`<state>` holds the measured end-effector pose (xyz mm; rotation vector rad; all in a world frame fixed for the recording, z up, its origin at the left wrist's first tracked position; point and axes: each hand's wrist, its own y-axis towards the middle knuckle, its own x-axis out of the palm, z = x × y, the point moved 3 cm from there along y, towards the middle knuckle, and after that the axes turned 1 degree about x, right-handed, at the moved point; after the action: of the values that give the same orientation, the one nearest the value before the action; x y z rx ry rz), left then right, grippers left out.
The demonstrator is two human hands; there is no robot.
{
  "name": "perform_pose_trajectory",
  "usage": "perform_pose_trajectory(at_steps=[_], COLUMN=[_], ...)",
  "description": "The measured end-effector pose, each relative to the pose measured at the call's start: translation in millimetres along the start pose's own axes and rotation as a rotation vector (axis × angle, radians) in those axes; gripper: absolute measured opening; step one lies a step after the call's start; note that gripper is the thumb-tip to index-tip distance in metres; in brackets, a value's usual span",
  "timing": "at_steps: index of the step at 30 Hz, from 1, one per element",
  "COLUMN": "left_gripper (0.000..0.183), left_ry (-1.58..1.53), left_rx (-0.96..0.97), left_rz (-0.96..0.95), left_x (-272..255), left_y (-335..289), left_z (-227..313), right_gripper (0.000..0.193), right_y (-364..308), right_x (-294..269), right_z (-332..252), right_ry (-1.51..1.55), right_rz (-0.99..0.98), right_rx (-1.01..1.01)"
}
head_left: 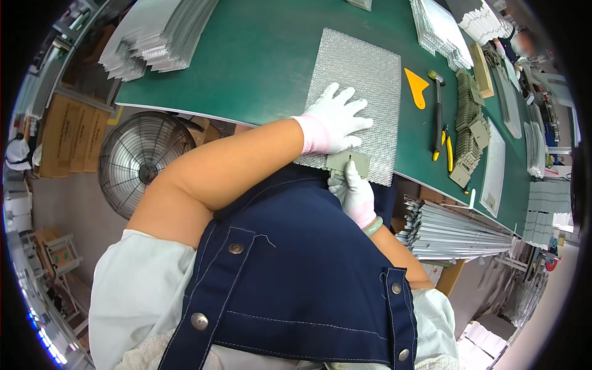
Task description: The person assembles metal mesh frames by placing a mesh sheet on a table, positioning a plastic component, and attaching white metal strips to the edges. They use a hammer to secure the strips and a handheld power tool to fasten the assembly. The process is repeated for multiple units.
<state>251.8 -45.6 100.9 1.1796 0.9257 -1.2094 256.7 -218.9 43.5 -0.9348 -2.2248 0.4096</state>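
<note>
Near the front edge of the green worktable [259, 74], holding a flat grey-green plate [337, 161] in the right gloved hand [359, 198], with the thumb on its upper face and the fingers tucked beneath, partly hidden. Placed over the near end of a silver textured sheet [364, 68]; cannot tell whether fastened to it or merely lying on it. Resting the left gloved hand [339, 123] palm down on the same sheet, with fingers and thumb spread wide. Reaching past the table edge toward the navy apron [308, 265] at the sheet's near end. Flanked on the right by a yellow scraper [417, 89], a black-handled hammer [438, 105] and yellow-handled pliers [449, 154], with a long row of grey-green pieces [472, 129] beyond. Bordered at far left by a stack of silver sheets [163, 37], and below that by a round caged fan [147, 163].
</note>
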Motion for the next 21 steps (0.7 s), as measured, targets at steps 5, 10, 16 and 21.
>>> perform_pose_trajectory(at_steps=[5, 10, 16, 21], left_gripper=[0.054, 0.062, 0.067, 0.06], left_ry=[0.001, -0.157, -0.931, -1.071], left_rx=[0.025, -0.165, -0.819, -0.658], left_rz=[0.031, 0.133, 0.412, 0.278], left_x=[-1, -34, -33, -49], left_y=[0, -7, -47, -13], left_z=[-1, -11, -46, -41], right_gripper=[0.045, 0.053, 0.044, 0.049], right_y=[3, -27, -59, -28], right_x=[-7, -30, -94, -19], right_z=[-5, -45, -110, -114], right_ry=[-0.01, -0.375, -1.279, -1.246], right_rz=[-0.136, -0.284, 0.448, 0.338], right_rx=[0.108, 0.437, -0.524, -0.527])
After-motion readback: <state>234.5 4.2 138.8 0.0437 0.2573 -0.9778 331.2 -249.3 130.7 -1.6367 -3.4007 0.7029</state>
